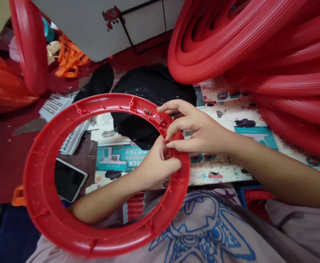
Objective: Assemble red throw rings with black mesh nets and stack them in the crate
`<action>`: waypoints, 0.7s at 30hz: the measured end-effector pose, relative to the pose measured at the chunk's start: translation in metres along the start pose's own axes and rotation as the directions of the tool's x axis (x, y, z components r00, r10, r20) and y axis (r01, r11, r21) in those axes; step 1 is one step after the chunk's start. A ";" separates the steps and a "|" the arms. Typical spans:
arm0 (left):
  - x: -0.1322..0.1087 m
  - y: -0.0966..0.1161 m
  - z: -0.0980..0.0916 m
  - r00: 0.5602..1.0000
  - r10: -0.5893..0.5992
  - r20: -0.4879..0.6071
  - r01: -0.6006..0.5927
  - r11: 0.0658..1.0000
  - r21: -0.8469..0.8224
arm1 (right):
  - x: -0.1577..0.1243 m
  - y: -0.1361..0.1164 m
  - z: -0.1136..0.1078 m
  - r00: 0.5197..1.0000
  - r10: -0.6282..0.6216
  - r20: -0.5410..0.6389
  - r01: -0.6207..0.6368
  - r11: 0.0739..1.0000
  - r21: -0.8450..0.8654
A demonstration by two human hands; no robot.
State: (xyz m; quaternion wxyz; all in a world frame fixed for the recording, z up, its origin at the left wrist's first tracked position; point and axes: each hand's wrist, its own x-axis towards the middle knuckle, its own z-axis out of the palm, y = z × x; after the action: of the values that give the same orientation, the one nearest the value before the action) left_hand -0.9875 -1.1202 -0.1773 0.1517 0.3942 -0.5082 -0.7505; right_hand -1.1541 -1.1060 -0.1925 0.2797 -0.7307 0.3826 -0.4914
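A large red plastic ring (39, 157) lies tilted over my lap, its ribbed, hollow side facing up. My left forearm comes up through its opening, and my left hand (160, 159) is closed on the right part of the rim, thumb over the band. Just above it, my right hand (195, 128) reaches in from the right. Its thumb and a finger are pinched at the inner edge, while the index finger stretches along the band; anything in the pinch is too small to make out. A small metal piece (146, 111) sits in the ring's channel near these fingers.
Printed cardboard (116, 157) covers the table, with a black cloth (149, 84) on it. A phone (69, 179) and a clear case of small metal parts (54, 106) lie left. Stacked red rings (258, 54) crowd the right; orange parts (70, 56) lie at the back.
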 end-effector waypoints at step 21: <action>0.000 -0.010 -0.018 0.959 0.115 0.260 -0.057 0.974 -0.219 | 0.001 -0.003 -0.010 0.997 -0.038 0.068 0.043 0.997 -0.064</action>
State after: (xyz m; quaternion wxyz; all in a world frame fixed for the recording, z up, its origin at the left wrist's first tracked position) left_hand -0.9728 -1.1275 -0.1893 0.1540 0.2471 -0.4593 -0.8392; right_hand -1.1618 -1.1057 -0.1860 0.2584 -0.7630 0.3739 -0.4596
